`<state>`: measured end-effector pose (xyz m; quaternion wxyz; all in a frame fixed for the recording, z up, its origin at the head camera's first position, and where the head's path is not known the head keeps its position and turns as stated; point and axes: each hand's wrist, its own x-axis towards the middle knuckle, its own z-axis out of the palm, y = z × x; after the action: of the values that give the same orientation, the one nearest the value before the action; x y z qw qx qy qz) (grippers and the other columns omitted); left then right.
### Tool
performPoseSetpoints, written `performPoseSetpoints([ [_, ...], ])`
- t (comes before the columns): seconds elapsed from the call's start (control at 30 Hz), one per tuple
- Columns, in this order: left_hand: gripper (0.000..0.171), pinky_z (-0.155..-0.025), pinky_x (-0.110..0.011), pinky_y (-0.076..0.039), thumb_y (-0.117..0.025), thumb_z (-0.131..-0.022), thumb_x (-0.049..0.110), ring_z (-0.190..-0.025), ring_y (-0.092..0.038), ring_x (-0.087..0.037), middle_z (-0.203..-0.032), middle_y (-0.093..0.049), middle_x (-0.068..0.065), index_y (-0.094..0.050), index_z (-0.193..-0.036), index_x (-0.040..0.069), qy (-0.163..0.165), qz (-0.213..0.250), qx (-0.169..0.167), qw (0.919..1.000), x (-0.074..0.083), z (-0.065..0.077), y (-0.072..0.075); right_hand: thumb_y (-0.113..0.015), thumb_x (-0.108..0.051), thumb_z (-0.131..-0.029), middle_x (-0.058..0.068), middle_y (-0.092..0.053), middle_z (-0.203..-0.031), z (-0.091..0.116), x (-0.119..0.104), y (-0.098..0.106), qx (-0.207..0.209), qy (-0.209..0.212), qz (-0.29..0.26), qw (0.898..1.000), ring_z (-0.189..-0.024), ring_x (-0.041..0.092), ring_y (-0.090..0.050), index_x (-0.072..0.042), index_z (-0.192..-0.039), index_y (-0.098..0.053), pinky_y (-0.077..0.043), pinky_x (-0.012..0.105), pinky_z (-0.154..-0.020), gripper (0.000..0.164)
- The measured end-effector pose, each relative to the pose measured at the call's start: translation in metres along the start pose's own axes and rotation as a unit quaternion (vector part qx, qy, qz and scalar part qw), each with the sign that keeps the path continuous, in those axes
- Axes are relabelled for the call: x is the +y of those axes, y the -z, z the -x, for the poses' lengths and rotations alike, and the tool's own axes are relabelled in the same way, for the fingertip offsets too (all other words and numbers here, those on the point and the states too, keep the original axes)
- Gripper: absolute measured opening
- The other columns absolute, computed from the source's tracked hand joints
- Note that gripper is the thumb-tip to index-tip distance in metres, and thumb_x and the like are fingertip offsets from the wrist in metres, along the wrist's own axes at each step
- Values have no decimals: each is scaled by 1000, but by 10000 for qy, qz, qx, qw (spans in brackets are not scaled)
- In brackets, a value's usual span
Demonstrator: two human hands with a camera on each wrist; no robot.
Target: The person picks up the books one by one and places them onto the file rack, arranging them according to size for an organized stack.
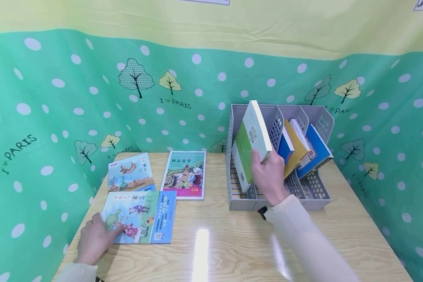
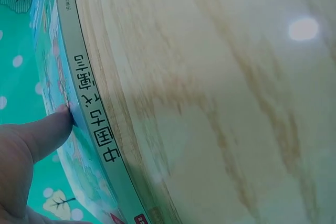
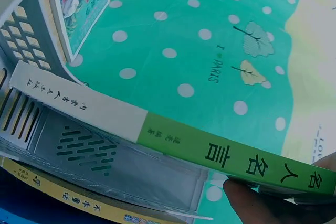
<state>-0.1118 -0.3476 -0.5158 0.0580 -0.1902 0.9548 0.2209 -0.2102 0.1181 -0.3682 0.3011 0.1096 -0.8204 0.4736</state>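
My right hand (image 1: 269, 174) grips a thick white-and-green book (image 1: 252, 135) by its near upper part. That book tilts inside the leftmost compartment of the grey file rack (image 1: 244, 204). In the right wrist view its green-and-white spine (image 3: 173, 135) runs across the picture, a fingertip beneath it. On the left, a blue picture book (image 1: 137, 217) lies flat on the table. My left hand (image 1: 95, 239) holds its left side, with the thumb on the cover; the other fingertips are hidden. The left wrist view shows the thumb (image 2: 50, 132) beside the spine (image 2: 97, 114).
A thin picture book (image 1: 131, 172) lies behind the blue one, partly under it. A green-covered storybook (image 1: 184, 176) lies left of the rack. Other compartments hold a yellow book (image 1: 296, 147), a blue book (image 1: 315, 152) and more. A polka-dot curtain (image 1: 197, 98) closes the table's back.
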Motion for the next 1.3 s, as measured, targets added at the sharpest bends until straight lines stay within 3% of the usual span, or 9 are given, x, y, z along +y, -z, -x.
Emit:
performPoseSetpoints([
  [0.23,119,-81,-65,-41,-73,-69,64,-102,-40,-60,-112,-37,-46,-23,-130,-24,201,92,-68,9997,-2,-4,4,-50,-18,-98,19,-61,-124,-6,8,-19,-24,-5,278,9996,-97,32,-66,-8,-137,-49,-58,39,-64,40],
  [0.37,118,-81,-64,-41,-73,-68,65,-101,-41,-59,-110,-38,-45,-25,-129,-23,204,101,-20,9997,-4,-4,6,-48,-20,-99,17,-61,-125,-8,12,-30,-101,-65,364,9993,-96,31,-67,-12,-141,-45,-59,39,-65,43],
  [0.63,117,-82,-64,-39,-74,-68,65,-101,-40,-59,-110,-37,-44,-25,-129,-23,190,169,14,9997,-5,-5,3,-46,-19,-99,20,-65,-117,-15,24,-51,-184,-78,561,9982,-76,26,-70,-7,-140,-44,-52,30,-43,43],
  [0.87,115,-83,-64,-39,-74,-68,64,-101,-40,-59,-110,-38,-44,-28,-127,-23,94,151,109,9998,-3,-4,-4,-46,-19,-100,19,-64,-117,-12,33,-62,-300,-248,617,9973,-84,29,-69,-12,-144,-39,-58,42,-65,45],
  [1.3,111,-80,-62,-40,-78,-66,60,-98,-41,-55,-107,-40,-42,-31,-124,-23,138,128,270,9995,-2,-5,-5,-45,-22,-100,16,-64,-119,-12,49,-79,-356,-215,756,9963,-92,30,-68,-18,-143,-40,-58,42,-69,43],
])
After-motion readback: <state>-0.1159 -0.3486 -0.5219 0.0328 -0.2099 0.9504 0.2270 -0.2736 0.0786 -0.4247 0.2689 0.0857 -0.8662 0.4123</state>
